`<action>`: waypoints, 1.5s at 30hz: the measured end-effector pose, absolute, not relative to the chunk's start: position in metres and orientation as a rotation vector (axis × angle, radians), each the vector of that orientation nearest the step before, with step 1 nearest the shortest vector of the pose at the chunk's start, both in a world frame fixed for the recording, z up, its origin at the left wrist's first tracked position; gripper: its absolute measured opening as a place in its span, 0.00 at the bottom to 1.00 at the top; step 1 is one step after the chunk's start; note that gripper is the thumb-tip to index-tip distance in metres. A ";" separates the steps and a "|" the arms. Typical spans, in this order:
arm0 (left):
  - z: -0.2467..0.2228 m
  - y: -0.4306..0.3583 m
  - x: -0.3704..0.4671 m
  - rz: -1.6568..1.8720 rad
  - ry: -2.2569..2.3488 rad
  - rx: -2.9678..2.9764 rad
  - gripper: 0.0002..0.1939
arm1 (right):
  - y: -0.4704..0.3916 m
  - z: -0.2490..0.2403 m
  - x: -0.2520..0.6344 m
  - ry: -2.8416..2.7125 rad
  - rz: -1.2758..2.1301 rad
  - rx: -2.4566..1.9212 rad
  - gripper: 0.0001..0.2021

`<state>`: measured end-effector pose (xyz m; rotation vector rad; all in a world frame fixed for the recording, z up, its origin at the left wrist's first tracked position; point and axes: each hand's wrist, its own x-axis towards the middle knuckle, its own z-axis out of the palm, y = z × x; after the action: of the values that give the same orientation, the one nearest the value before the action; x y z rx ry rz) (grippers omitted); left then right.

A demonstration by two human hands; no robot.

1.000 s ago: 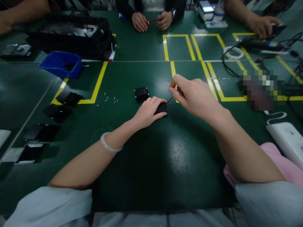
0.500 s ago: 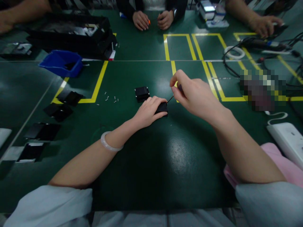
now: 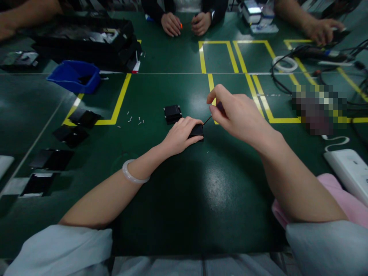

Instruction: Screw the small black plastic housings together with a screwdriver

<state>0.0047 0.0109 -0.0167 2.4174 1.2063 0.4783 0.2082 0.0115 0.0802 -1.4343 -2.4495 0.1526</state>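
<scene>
My left hand (image 3: 181, 135) grips a small black box-shaped part (image 3: 196, 130) against the green table, covering much of it. In my right hand (image 3: 234, 109) is a screwdriver (image 3: 207, 120) with a thin dark shaft; its handle is mostly hidden by the fingers. The shaft slants down to the far right corner of the black part, and its tip looks to be touching there. Just beyond my left hand lies a similar black case (image 3: 173, 113) with bright spots at its corners. Several small screws (image 3: 130, 119) are scattered to the left of it.
Several black parts (image 3: 51, 159) lie at the left, below a blue bin (image 3: 75, 76) and a black tray (image 3: 86, 38). Cables (image 3: 276, 76) and a white power strip (image 3: 349, 168) occupy the right, near a pink cloth (image 3: 330, 189). Other people's hands (image 3: 200, 23) rest across the table.
My right hand has shifted very slightly, with the screwdriver still at the same corner. The left hand and the black part hold their place.
</scene>
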 end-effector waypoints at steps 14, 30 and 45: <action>-0.018 0.011 0.004 0.493 1.196 2.426 0.23 | 0.013 0.079 0.210 -2.459 0.140 -1.398 0.15; -0.019 0.012 0.004 0.504 1.188 2.430 0.23 | 0.011 0.078 0.207 -2.508 0.006 -1.451 0.17; -0.019 0.012 0.004 0.489 1.200 2.421 0.23 | 0.011 0.077 0.207 -2.495 0.034 -1.408 0.17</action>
<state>0.0042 0.0121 -0.0185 2.4206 1.2004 0.4890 0.2074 0.0108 0.0770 -1.4085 -2.4952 0.0339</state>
